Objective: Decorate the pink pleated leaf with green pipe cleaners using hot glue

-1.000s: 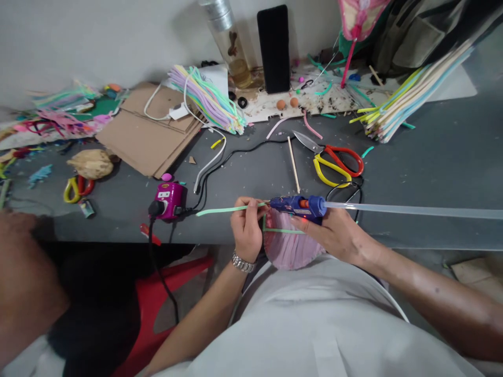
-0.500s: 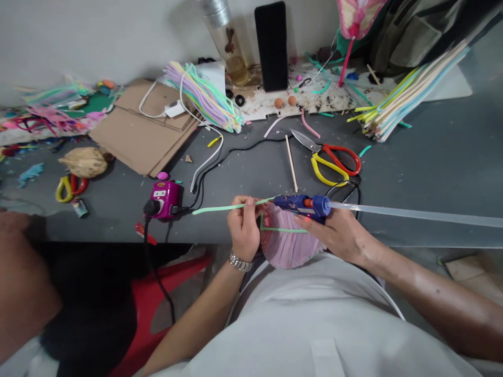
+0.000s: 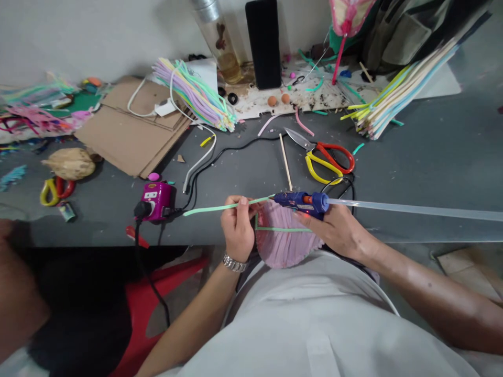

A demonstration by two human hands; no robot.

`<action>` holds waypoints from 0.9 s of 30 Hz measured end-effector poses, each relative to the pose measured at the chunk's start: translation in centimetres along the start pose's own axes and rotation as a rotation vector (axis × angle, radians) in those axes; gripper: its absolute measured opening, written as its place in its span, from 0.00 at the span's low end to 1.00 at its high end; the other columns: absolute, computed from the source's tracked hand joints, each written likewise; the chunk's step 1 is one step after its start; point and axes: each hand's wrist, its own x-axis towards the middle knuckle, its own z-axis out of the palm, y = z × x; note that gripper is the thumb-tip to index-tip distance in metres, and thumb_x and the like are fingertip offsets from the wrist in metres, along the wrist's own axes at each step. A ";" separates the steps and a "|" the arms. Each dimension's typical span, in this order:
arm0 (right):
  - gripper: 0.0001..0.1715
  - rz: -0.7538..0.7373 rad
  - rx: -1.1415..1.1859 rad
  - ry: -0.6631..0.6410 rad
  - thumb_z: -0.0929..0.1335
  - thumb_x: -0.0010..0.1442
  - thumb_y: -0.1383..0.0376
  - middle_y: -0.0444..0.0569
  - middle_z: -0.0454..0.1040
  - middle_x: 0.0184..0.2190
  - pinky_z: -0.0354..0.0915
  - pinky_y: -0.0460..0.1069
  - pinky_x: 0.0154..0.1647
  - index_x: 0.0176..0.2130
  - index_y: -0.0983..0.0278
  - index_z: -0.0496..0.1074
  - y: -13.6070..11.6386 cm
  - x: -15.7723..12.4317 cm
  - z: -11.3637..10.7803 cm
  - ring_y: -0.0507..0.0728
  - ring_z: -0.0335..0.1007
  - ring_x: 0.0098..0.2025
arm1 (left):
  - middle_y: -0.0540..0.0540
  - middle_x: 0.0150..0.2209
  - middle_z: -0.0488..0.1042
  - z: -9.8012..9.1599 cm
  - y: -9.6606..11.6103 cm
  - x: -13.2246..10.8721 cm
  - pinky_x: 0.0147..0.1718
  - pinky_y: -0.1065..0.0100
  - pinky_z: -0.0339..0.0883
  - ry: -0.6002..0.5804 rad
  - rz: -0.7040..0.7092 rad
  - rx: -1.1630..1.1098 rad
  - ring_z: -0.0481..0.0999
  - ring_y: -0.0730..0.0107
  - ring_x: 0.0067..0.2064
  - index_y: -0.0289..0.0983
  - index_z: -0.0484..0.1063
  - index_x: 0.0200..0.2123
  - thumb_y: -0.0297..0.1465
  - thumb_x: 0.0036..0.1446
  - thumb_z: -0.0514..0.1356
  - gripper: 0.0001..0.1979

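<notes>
My left hand [image 3: 237, 229] is closed in a pinch on a long light-green strip [image 3: 208, 208] that runs left over the grey table's front edge. My right hand [image 3: 338, 230] grips a blue hot glue gun [image 3: 301, 200] with a long clear glue stick [image 3: 412, 210] reaching right. The gun's nozzle points left at the strip near my left fingers. Under both hands lies a pink pleated fan-shaped piece [image 3: 285, 241] with a green strip across it, resting at the table edge against my lap.
On the grey table [image 3: 432, 157] lie red and yellow scissors [image 3: 326, 159], a wooden stick [image 3: 285, 168], a purple power adapter [image 3: 156, 200] with black cables, cardboard [image 3: 133, 131], and bundles of pastel strips [image 3: 196, 94] [image 3: 393, 99]. A bottle [image 3: 218, 36] and black phone [image 3: 263, 44] stand by the wall. Another person's arm [image 3: 15, 293] is at left.
The view has drifted slightly; my hands and the glue gun stay in almost the same pose, with the nozzle kept at the green strip.
</notes>
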 end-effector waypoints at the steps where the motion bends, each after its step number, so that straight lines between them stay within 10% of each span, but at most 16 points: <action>1: 0.25 0.013 0.002 -0.001 0.66 0.66 0.47 0.41 0.74 0.27 0.63 0.47 0.30 0.49 0.62 0.79 0.1 0.0 0.0 0.53 0.65 0.28 | 0.53 0.27 0.74 0.0 0.0 0.0 0.35 0.69 0.78 0.000 0.003 -0.004 0.82 0.69 0.32 0.39 0.67 0.33 0.48 0.61 0.64 0.19; 27: 0.23 0.073 0.032 0.048 0.68 0.62 0.47 0.43 0.69 0.25 0.63 0.49 0.33 0.38 0.63 0.78 1.0 0.7 -0.2 0.55 0.64 0.31 | 0.53 0.28 0.75 -0.5 -0.7 0.2 0.42 0.63 0.80 -0.031 0.025 -0.060 0.83 0.68 0.35 0.38 0.68 0.35 0.44 0.64 0.63 0.15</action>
